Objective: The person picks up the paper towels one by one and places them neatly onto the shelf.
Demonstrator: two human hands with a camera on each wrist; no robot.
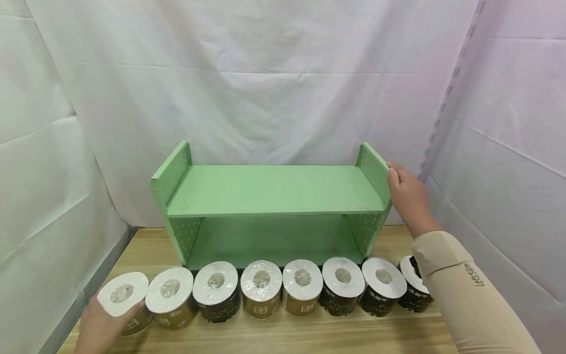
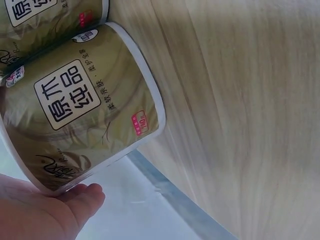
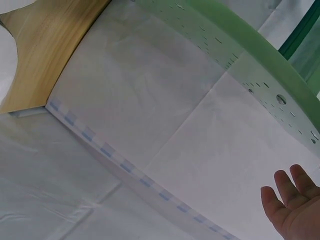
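Toilet roll (image 2: 82,107) near the left edge of the wood-grained table (image 1: 247,339), held between thumb and curled fingers of the left hand (image 1: 98,327). Right hand (image 1: 410,196) at the top edge of the smooth green shelf's (image 1: 265,189) perforated side, three fingers parted; pinching or merely touching, cannot tell. Rightward, seven more squat cylinders (image 1: 302,305) in glossy brown or black wrap. Behind, creased white cloth (image 1: 274,98).

table (image 1: 247,340): wood-grain | backdrop cloth (image 1: 274,105): white, creased | dashed strip (image 1: 448,91): right corner
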